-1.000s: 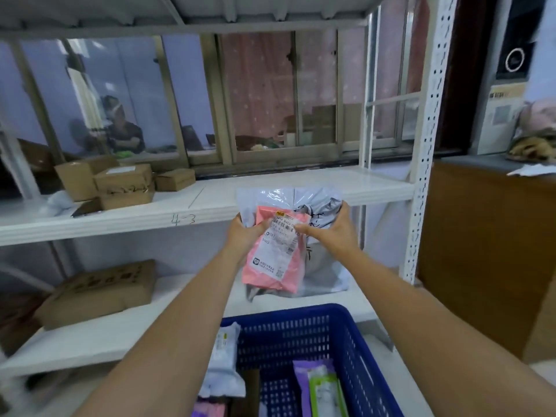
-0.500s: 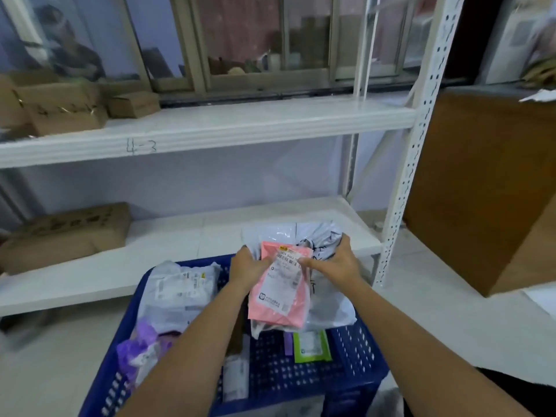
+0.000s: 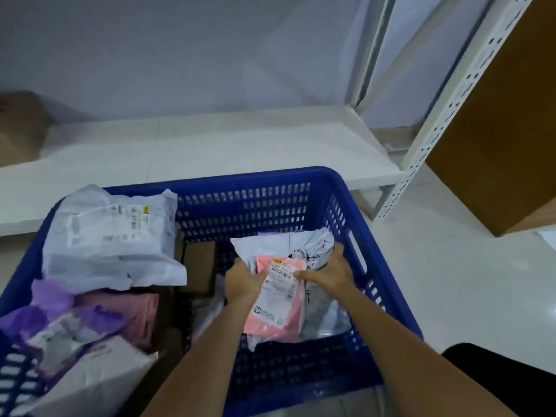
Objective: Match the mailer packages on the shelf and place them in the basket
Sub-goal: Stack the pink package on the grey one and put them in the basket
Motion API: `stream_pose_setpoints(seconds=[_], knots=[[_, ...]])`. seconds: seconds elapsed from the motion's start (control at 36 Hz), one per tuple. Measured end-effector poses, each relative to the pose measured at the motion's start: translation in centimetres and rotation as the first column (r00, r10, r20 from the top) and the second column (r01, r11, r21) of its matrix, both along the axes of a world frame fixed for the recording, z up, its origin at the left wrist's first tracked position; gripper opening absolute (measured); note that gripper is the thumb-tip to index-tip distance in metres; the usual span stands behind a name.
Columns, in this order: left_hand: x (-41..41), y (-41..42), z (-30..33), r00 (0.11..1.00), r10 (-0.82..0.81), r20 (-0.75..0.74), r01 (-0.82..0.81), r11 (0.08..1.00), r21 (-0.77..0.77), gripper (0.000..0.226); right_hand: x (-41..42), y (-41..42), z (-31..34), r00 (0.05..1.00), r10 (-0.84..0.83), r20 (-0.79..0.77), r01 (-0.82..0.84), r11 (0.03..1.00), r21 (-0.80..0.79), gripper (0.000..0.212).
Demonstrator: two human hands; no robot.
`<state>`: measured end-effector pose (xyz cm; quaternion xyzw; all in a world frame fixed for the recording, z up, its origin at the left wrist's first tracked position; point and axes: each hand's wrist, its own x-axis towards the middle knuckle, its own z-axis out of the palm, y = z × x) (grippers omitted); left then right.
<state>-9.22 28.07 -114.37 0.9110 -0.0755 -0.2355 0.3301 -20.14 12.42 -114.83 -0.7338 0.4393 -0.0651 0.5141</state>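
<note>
Both hands hold a stacked pair of mailers low inside the blue basket (image 3: pixel 388 236), at its right side. The pink mailer (image 3: pixel 276 314) with a white barcode label lies on top of a larger grey-white mailer (image 3: pixel 319 248). My left hand (image 3: pixel 242 281) grips the left edge of the pair. My right hand (image 3: pixel 331 273) grips the right edge, thumb on the pink mailer's label. The lower part of the grey mailer is hidden under the pink one.
The basket's left side holds a white-grey mailer (image 3: pixel 111 236), purple and pink mailers (image 3: pixel 99 314) and a small brown box (image 3: pixel 200 263). A white lower shelf (image 3: pixel 210 149) runs behind, with a cardboard box (image 3: pixel 18 127) at far left, a perforated post (image 3: pixel 445 115) and a brown cabinet (image 3: pixel 496 121) right.
Both hands have carried the pink and grey mailers down from shelf height into the basket. The view has tilted down and closer to the basket.
</note>
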Motion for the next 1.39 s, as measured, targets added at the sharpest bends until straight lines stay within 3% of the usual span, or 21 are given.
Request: stream_pose_setpoints(seconds=[0.11, 0.19, 0.33, 0.44, 0.58, 0.69, 0.86, 0.97, 1.11, 1.19, 1.28, 1.33, 1.39], knots=[[0.0, -0.6, -3.3, 0.999, -0.001, -0.033, 0.003, 0.998, 0.063, 0.06, 0.6, -0.1, -3.6, 1.0, -0.007, 0.009, 0.006, 0.985, 0.17, 0.144], [0.6, -1.1, -5.3, 0.998, -0.003, -0.063, 0.008, 0.996, 0.085, 0.063, 1.1, -0.7, -6.5, 0.998, 0.009, -0.054, 0.001, 0.983, 0.182, 0.16], [2.1, -2.2, -8.5, 0.992, -0.034, -0.122, 0.046, 0.994, 0.098, 0.051, 1.7, -0.8, -7.7, 0.95, 0.058, -0.307, -0.056, 0.998, 0.017, 0.133], [2.6, -2.3, -11.1, 0.97, -0.08, -0.231, 0.113, 0.984, 0.135, 0.037, 2.2, -1.0, -10.2, 0.884, 0.163, -0.439, -0.203, 0.978, -0.045, 0.129], [2.7, -2.5, -13.1, 0.949, -0.161, -0.271, 0.216, 0.958, 0.186, 0.023, 2.2, -1.3, -10.2, 0.783, 0.186, -0.593, -0.392, 0.888, -0.24, 0.088], [3.2, -2.7, -13.7, 0.951, -0.151, -0.27, 0.203, 0.963, 0.176, 0.033, 2.8, -1.3, -10.5, 0.754, 0.191, -0.628, -0.441, 0.856, -0.269, 0.076], [3.2, -3.1, -14.1, 0.933, -0.162, -0.323, 0.225, 0.959, 0.171, 0.056, 2.7, -1.2, -10.8, 0.762, 0.198, -0.617, -0.447, 0.85, -0.28, 0.1], [2.6, -2.8, -14.0, 0.925, -0.23, -0.302, 0.308, 0.921, 0.24, 0.05, 3.0, -0.2, -10.1, 0.76, 0.121, -0.638, -0.447, 0.81, -0.379, 0.106], [1.8, -2.5, -13.7, 0.901, -0.32, -0.292, 0.421, 0.81, 0.409, 0.064, 4.3, 0.2, -8.4, 0.81, 0.152, -0.567, -0.532, 0.6, -0.598, 0.072], [1.3, -2.4, -13.4, 0.896, -0.341, -0.284, 0.442, 0.744, 0.501, 0.056, 4.5, 0.6, -8.6, 0.733, 0.267, -0.626, -0.642, 0.576, -0.507, 0.059], [1.1, -2.3, -13.2, 0.894, -0.291, -0.34, 0.432, 0.758, 0.488, 0.041, 4.3, 0.8, -8.9, 0.651, 0.314, -0.691, -0.72, 0.543, -0.432, 0.057], [1.2, -2.5, -13.2, 0.892, -0.228, -0.39, 0.402, 0.796, 0.454, 0.035, 4.3, 0.7, -9.0, 0.652, 0.314, -0.69, -0.728, 0.515, -0.453, 0.055], [1.4, -2.6, -13.3, 0.88, -0.165, -0.446, 0.361, 0.842, 0.4, 0.034, 4.3, 0.6, -9.0, 0.665, 0.317, -0.676, -0.711, 0.547, -0.443, 0.054]])
